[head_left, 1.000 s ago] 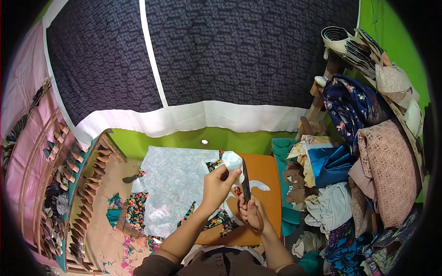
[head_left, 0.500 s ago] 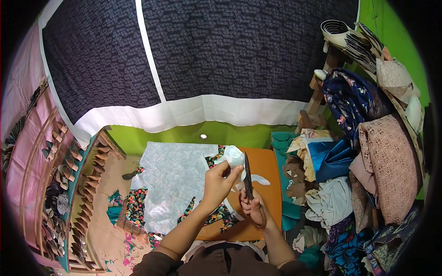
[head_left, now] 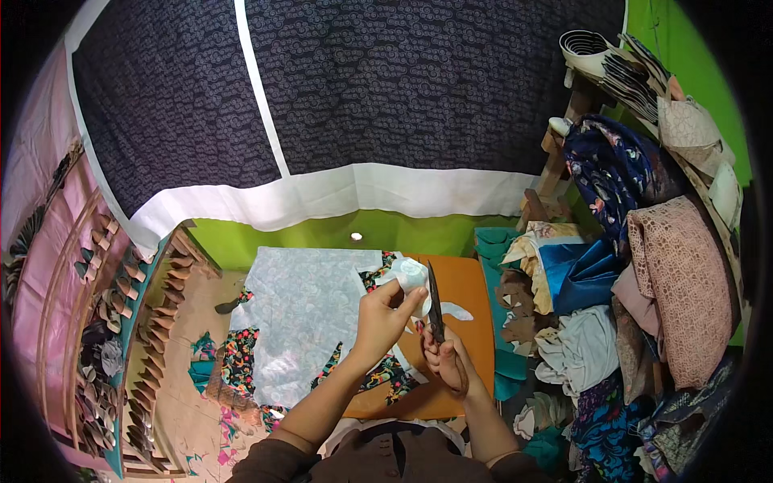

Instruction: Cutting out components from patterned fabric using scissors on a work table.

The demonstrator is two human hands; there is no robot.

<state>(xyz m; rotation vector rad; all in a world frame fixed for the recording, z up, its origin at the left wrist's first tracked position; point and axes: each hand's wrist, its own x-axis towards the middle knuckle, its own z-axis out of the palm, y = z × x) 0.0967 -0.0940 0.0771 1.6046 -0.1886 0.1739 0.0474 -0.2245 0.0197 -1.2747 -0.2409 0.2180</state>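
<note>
Pinched between the thumb and fingers of my left hand [head_left: 378,322] is a small white piece of material [head_left: 410,274], raised over the table. My right hand [head_left: 449,361] is closed round the handles of dark scissors [head_left: 436,304]. Their long blades point away from me, along the right edge of the white piece. A curved white offcut [head_left: 457,311] lies on the orange tabletop [head_left: 477,354] beyond the scissors. Left of my hands spreads a large whitish sheet of cloth [head_left: 298,322], with black floral cloth [head_left: 238,362] showing at its edges.
Racks of wooden shoe forms [head_left: 149,378] stand at the left. Cloth scraps [head_left: 229,427] litter the floor. Piled fabrics, including a blue bundle [head_left: 576,278] and a pink lace roll [head_left: 676,290], crowd the right side. A dark patterned curtain [head_left: 403,88] hangs at the back.
My right hand has turned slightly and its fingers have shifted on the scissors' handles. My left hand holds the white piece in nearly the same place.
</note>
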